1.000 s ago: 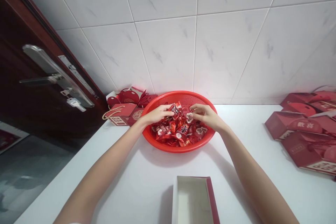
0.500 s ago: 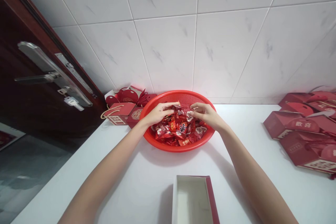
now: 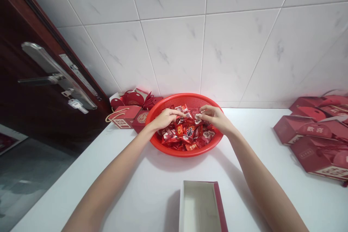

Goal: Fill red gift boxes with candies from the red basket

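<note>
A red plastic basket stands near the wall, heaped with red wrapped candies. Over the left part of the heap is my left hand, its index finger stretched toward the middle of the candies; whether it grips anything is hard to see. My right hand reaches in from the right with thumb and fingers closed on a dark red candy packet with a white print. Below the basket lies an open box, white inside with a dark red side; nothing shows inside it.
Red gift boxes with rope handles stand left of the basket. More red boxes are grouped on the right of the white table. A dark door with a handle and keys is at the left, a tiled wall behind.
My left index finger has straightened and moved slightly right over the candies. My right hand stays at nearly the same spot by the packet. The view has shifted slightly.
</note>
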Available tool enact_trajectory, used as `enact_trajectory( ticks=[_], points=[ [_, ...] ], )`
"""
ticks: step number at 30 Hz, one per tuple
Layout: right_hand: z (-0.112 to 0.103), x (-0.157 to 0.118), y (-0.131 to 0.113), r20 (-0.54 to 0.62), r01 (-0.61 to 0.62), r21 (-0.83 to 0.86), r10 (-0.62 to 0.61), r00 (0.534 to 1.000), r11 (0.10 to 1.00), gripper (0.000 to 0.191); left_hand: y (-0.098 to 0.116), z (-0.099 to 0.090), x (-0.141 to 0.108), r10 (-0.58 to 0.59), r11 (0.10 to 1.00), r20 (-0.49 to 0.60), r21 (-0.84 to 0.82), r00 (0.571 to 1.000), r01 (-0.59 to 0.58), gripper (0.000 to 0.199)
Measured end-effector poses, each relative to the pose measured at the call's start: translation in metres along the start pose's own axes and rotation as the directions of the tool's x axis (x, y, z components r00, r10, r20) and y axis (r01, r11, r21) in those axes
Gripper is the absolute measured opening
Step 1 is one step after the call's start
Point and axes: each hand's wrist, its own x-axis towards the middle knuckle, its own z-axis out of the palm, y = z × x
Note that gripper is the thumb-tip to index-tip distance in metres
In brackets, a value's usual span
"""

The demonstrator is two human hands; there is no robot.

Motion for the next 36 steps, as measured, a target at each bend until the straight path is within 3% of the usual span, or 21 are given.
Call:
enact_trajectory(
  ticks=[5, 10, 15, 19, 21, 26, 33, 36],
  points=[
    [0.001, 0.001, 0.002, -0.025, 0.02, 0.011, -0.019, 1.0, 1.0, 0.029, 0.01, -0.001, -0.007, 0.103, 0.99, 0.092, 0.091, 0.99, -0.111, 0.045],
    [0.001, 0.001, 0.001, -0.056, 0.006, 0.019, -0.005, 0.998, 1.0, 0.03, 0.017, -0.001, -0.015, 0.073, 0.958, 0.18, 0.262, 0.981, -0.119, 0.034],
    [0.0, 0.0, -0.001, -0.042, -0.022, 0.046, 0.024, 0.999, 0.999, 0.029, 0.016, -0.002, -0.016, 0.034, 0.962, 0.209, 0.257, 0.977, -0.088, 0.029],
    [0.0, -0.001, -0.001, -0.044, -0.026, 0.043, 0.028, 0.999, 0.999, 0.028, 0.011, -0.002, -0.012, 0.101, 0.976, 0.158, 0.175, 0.982, -0.129, 0.017],
    [0.0, 0.0, -0.001, -0.067, -0.029, 0.037, 0.031, 0.997, 0.999, 0.027, 0.007, -0.002, -0.01, 0.147, 0.986, 0.086, 0.072, 0.985, -0.153, 0.021],
    [0.0, 0.001, -0.002, -0.076, -0.05, 0.051, 0.053, 0.996, 0.997, 0.028, 0.008, -0.001, -0.007, 0.037, 0.974, -0.086, -0.22, 0.996, -0.055, 0.037],
    [0.0, 0.0, -0.003, 0.004, -0.09, 0.105, 0.09, 0.996, 0.99, 0.026, 0.036, 0.008, 0.0, 0.067, 0.946, -0.064, -0.312, 0.996, -0.084, 0.029],
    [-0.001, 0.002, -0.002, -0.029, -0.087, 0.153, 0.092, 0.995, 0.984, 0.025, 0.047, 0.019, 0.011, 0.107, 0.943, -0.078, -0.307, 0.991, -0.126, 0.028]
  ],
)
